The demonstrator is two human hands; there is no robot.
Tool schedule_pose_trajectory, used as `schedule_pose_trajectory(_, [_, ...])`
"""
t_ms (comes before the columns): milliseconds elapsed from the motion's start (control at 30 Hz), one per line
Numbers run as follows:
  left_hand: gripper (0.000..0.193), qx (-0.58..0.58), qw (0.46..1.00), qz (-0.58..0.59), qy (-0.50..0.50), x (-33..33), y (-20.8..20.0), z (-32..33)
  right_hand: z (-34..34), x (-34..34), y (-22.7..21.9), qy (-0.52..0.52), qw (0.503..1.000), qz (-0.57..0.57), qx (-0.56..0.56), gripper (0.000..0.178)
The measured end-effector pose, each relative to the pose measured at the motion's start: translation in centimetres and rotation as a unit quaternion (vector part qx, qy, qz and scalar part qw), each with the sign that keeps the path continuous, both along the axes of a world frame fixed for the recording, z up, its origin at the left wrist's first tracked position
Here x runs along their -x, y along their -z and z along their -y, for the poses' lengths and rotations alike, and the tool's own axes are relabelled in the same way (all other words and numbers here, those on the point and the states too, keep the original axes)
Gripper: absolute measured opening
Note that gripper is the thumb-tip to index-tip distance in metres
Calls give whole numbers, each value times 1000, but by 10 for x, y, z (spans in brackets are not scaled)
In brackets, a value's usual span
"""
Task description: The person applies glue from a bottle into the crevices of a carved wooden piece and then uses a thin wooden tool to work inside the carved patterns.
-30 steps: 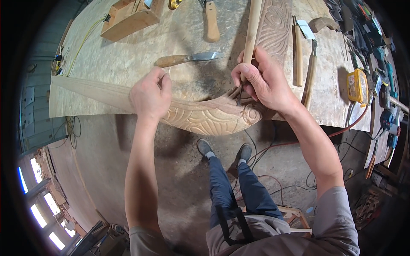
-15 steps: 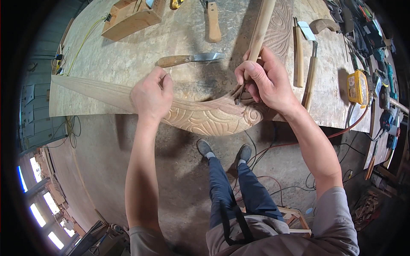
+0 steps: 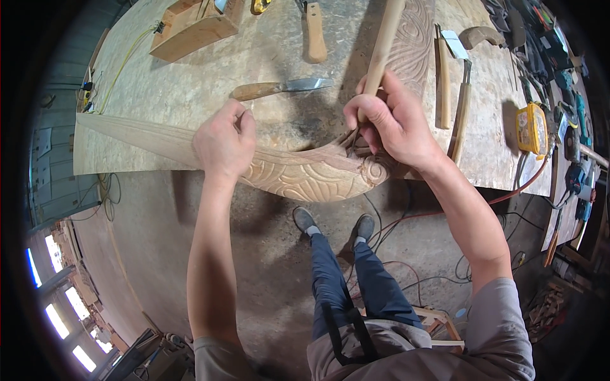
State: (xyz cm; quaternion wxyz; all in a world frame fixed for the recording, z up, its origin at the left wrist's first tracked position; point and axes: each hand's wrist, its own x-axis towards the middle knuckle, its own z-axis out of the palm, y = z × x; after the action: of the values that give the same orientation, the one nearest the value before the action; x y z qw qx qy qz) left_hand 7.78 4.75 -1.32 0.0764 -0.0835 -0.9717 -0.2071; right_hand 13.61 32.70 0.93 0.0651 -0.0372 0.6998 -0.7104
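A curved wooden piece with relief carving and a scroll at its right end lies along the table's near edge. My left hand is closed on its middle, where the plain length meets the carving. In my right hand is a carving chisel with a long, pale wooden handle, tilted up and away. Its dark blade comes down at the inner curve beside the scroll; the fingers partly hide the blade, and the very tip is hard to make out. Just beyond the hands lies a knife with a wooden handle.
Another carved wooden panel runs away behind my right hand. Long-handled chisels lie to its right, near a yellow case. A wooden box and a wooden-handled tool sit at the back. Cables cross the floor.
My right hand has shifted slightly left, and the chisel handle has tilted a little with it. My left hand and the carved piece have hardly moved.
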Motion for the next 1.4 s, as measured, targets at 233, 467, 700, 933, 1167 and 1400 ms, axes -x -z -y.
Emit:
schedule_pose_trajectory(233, [13,11,1000,-17,4,1,2,2,-2,-1,5,21,1000,-10,16,17])
schedule_pose_trajectory(467, [13,6,1000,-13,2,1,1,1,-2,1,5,-5,1000,-23,5,20])
schedule_pose_trajectory(700, [12,10,1000,-1,1,0,3,4,-20,-14,13,77,980,-30,180,17])
schedule_pose_trajectory(933, [10,14,999,-30,27,1,10,9,-19,-87,18,207,916,-268,-213,13])
schedule_pose_trajectory(1167, [10,22,999,-19,18,5,2,8,-3,-125,17,272,917,-147,-252,26])
schedule_pose_trajectory(1400, [31,-130,940,-50,312,-32,-15,-20,36,-125,-10,272,924,-185,-194,31])
